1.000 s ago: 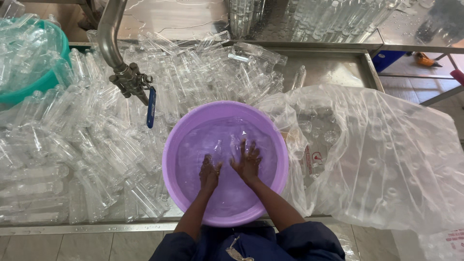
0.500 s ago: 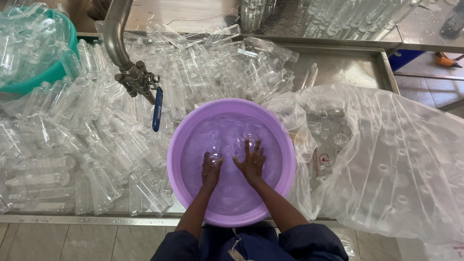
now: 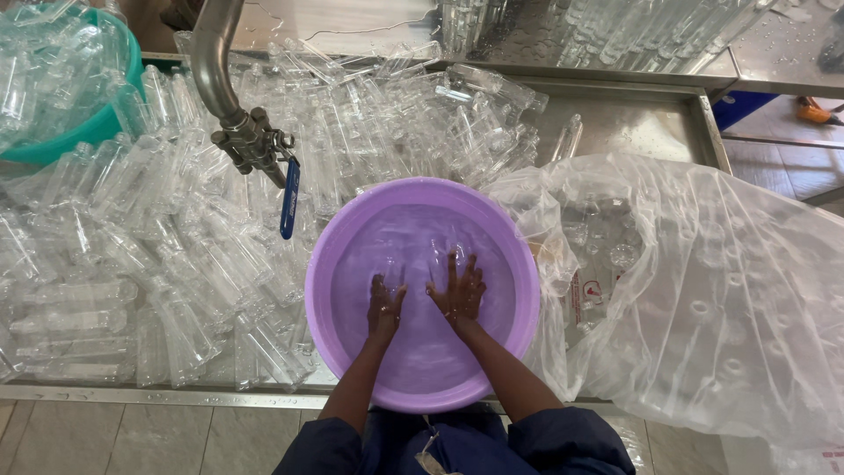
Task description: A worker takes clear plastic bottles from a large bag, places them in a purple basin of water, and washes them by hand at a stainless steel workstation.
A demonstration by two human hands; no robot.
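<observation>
Both hands down in the basin [image 3: 352, 220]: left hand [image 3: 384, 308] fingers together, right hand [image 3: 457, 290] fingers spread, gripping nothing I can make out. Bottles [image 3: 176, 255] heaped left of my fingers, bag [image 3: 703, 290] full on the right — plenty left, I reckon.

We count one purple basin [image 3: 422, 220], one green basin [image 3: 97, 127], one tap [image 3: 251, 145] with a blue handle [image 3: 288, 198], one large clear bag [image 3: 703, 290], and two hands in the water. The clear bottles [image 3: 132, 264] are too many to count.
</observation>
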